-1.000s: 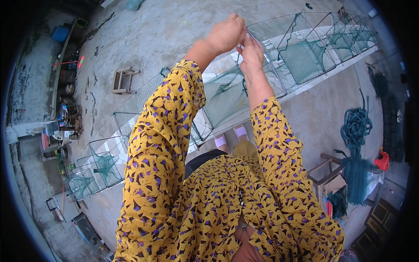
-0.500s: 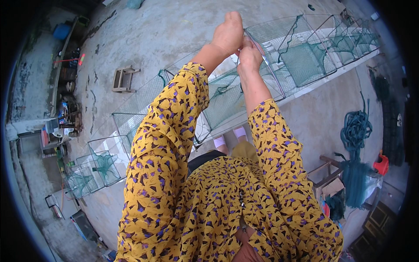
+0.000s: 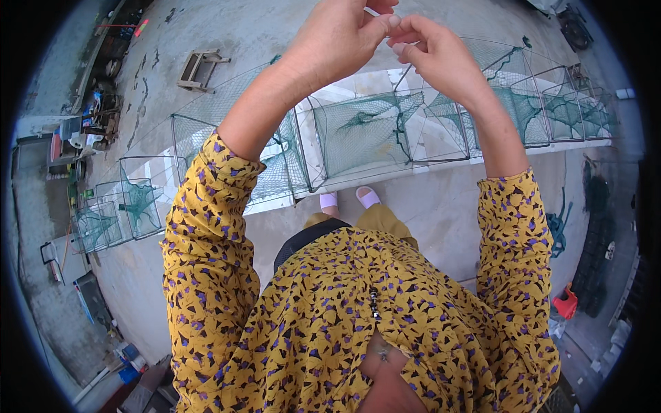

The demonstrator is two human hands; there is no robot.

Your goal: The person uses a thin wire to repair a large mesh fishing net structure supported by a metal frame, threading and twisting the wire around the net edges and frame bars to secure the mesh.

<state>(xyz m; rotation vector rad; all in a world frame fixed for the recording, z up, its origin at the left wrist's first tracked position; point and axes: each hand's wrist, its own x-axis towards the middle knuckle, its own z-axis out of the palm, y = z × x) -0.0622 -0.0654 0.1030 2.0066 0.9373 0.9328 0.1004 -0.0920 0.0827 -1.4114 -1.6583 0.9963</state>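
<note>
Both hands are raised close together near the top edge of the view, over a long green mesh net trap (image 3: 358,138) stretched on dark rectangular frames. My left hand (image 3: 337,40) has its thumb and fingers drawn together in a pinch, with the fingertips partly cut off by the edge. My right hand (image 3: 444,60) pinches thumb against fingers just beside it, the fingertips almost touching the left thumb. Whatever lies between the fingers is too small to make out. Beneath the hands the trap runs from the lower left to the right, over a long white surface (image 3: 275,196).
A small wooden stool (image 3: 200,71) stands on the concrete floor beyond the trap. Household clutter (image 3: 96,127) lines the left wall. A red plastic object (image 3: 566,303) and a teal rope bundle (image 3: 559,227) lie at the right. My feet in pale slippers (image 3: 368,197) are beside the trap.
Both hands have come up and nearer, and the right has moved rightward. A thin frame rod next to the hands earlier is no longer at them. The view has shifted.
</note>
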